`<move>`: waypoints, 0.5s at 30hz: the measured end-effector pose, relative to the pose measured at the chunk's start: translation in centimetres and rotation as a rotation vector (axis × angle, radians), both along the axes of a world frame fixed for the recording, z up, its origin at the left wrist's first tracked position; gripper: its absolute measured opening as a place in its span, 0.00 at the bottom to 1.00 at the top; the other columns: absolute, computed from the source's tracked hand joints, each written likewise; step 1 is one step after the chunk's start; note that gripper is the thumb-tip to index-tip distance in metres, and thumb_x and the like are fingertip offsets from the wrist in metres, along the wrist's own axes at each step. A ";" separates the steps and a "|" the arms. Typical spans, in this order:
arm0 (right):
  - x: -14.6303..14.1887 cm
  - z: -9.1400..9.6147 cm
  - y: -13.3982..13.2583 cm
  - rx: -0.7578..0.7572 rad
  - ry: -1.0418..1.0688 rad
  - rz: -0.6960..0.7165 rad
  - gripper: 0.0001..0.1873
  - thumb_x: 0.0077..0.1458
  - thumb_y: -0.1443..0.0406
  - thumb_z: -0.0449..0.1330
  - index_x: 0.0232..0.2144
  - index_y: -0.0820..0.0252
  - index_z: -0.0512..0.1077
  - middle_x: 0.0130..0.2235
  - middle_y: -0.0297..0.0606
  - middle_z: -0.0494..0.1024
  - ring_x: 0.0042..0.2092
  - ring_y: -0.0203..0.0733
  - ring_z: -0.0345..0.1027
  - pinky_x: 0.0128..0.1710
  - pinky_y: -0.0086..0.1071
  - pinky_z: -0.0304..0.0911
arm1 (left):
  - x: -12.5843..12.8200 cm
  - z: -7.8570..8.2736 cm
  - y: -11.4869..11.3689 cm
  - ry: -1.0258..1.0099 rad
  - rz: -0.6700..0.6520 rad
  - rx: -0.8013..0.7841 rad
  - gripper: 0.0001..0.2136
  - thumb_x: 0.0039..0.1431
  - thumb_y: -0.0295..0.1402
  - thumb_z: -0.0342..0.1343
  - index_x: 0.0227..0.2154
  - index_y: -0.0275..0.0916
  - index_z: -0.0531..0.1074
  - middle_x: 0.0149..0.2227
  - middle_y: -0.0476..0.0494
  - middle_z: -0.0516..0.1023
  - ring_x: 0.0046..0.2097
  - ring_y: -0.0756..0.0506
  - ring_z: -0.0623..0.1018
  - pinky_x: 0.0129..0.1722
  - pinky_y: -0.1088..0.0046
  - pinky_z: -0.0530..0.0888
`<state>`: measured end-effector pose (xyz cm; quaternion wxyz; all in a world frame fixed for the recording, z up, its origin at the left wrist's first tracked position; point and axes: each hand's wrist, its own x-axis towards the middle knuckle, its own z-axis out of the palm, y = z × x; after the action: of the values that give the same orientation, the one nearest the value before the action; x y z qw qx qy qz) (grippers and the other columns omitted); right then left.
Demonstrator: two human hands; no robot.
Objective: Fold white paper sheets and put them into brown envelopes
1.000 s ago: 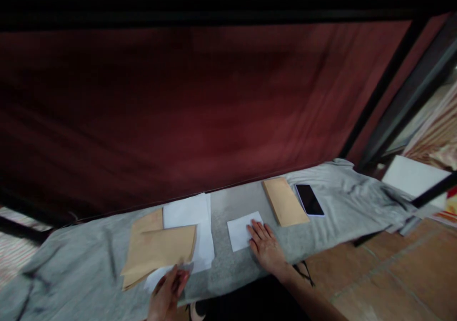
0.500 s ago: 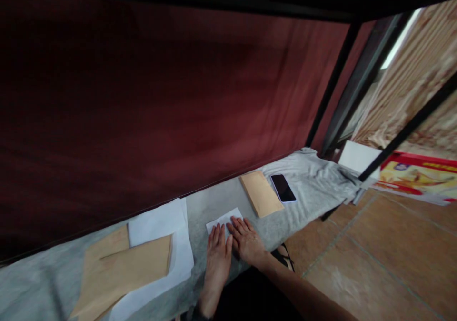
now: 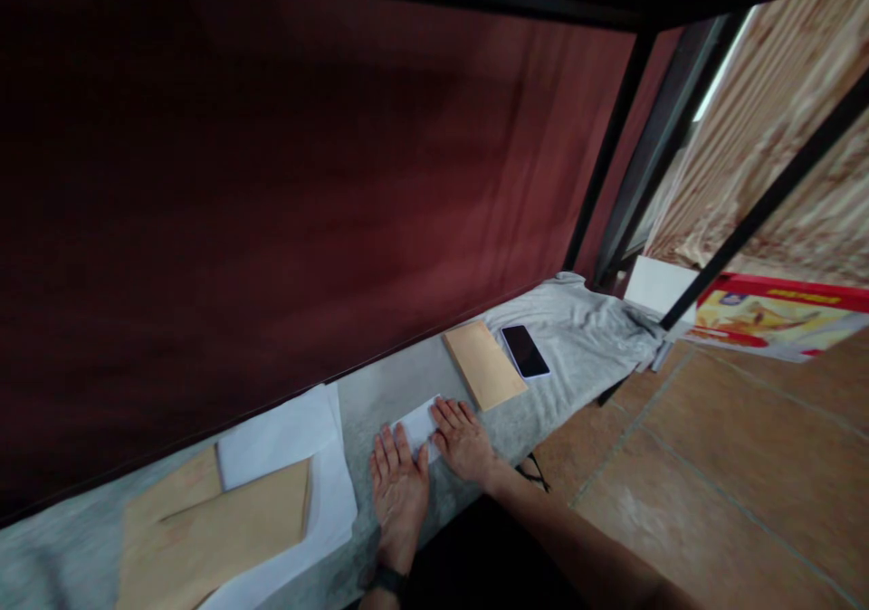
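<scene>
A small folded sheet of white paper (image 3: 416,424) lies on the grey cloth (image 3: 370,402) in front of me. My left hand (image 3: 399,483) rests flat over its left end, fingers stretched out. On its right end lies my right hand (image 3: 463,438), palm down with the fingers spread. Both hands partly cover the paper, so its near edge is hidden. Just beyond my right hand is a brown envelope (image 3: 484,366), with a dark-screened phone (image 3: 525,351) beside it.
To the left, several brown envelopes (image 3: 237,519) lie over white paper sheets (image 3: 285,438). A dark red panel (image 3: 305,185) rises along the back edge. Black metal posts (image 3: 611,148) stand at the right. A red and yellow box (image 3: 774,316) is on the tiled floor (image 3: 679,492).
My hands have moved apart along the paper, the left towards its left end and the right towards its right end. The whole view has shifted slightly.
</scene>
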<state>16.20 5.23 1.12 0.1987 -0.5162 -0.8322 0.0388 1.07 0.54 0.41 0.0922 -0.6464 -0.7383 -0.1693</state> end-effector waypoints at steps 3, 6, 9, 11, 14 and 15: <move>-0.2 0.7 1.0 -0.040 -0.016 -0.044 0.28 0.71 0.57 0.47 0.68 0.63 0.58 0.68 0.44 0.61 0.68 0.48 0.55 0.68 0.46 0.47 | 0.0 -0.2 0.1 -0.003 -0.005 0.001 0.31 0.68 0.44 0.42 0.66 0.27 0.58 0.69 0.24 0.56 0.70 0.30 0.58 0.65 0.47 0.60; -0.8 1.1 1.1 -0.046 -0.013 -0.063 0.28 0.71 0.59 0.46 0.67 0.65 0.59 0.67 0.46 0.62 0.68 0.49 0.54 0.68 0.47 0.46 | 0.0 -0.3 0.0 -0.011 0.001 0.003 0.31 0.68 0.45 0.42 0.67 0.28 0.58 0.69 0.24 0.56 0.70 0.31 0.57 0.65 0.46 0.61; -1.1 0.8 0.1 -0.014 0.008 0.016 0.27 0.72 0.58 0.45 0.66 0.64 0.61 0.67 0.45 0.63 0.68 0.47 0.54 0.68 0.46 0.46 | 0.0 -0.2 0.0 -0.024 0.006 -0.020 0.30 0.67 0.43 0.42 0.66 0.29 0.58 0.69 0.25 0.56 0.70 0.31 0.57 0.65 0.45 0.60; -0.9 0.2 -0.9 0.006 0.020 0.064 0.26 0.72 0.57 0.46 0.65 0.61 0.63 0.67 0.43 0.63 0.68 0.46 0.55 0.68 0.46 0.48 | 0.0 0.0 -0.1 -0.037 0.005 -0.042 0.30 0.67 0.42 0.42 0.66 0.29 0.59 0.69 0.25 0.56 0.71 0.32 0.56 0.66 0.46 0.59; -0.2 -0.4 -2.1 0.021 0.036 0.041 0.27 0.71 0.55 0.47 0.66 0.60 0.62 0.68 0.43 0.62 0.67 0.48 0.56 0.67 0.46 0.48 | 0.1 0.2 0.0 -0.041 0.003 -0.063 0.30 0.67 0.43 0.42 0.66 0.28 0.58 0.69 0.24 0.56 0.71 0.32 0.55 0.66 0.47 0.59; 0.0 -0.5 -2.3 0.022 0.039 0.014 0.28 0.71 0.54 0.48 0.66 0.60 0.61 0.68 0.44 0.61 0.67 0.49 0.56 0.67 0.47 0.48 | 0.1 0.3 0.0 -0.036 0.005 -0.068 0.30 0.68 0.43 0.41 0.66 0.28 0.58 0.69 0.24 0.56 0.71 0.32 0.55 0.66 0.47 0.59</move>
<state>16.19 2.98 0.59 0.2204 -0.5073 -0.8321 0.0414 1.14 0.57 0.68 0.0575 -0.6443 -0.7466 -0.1553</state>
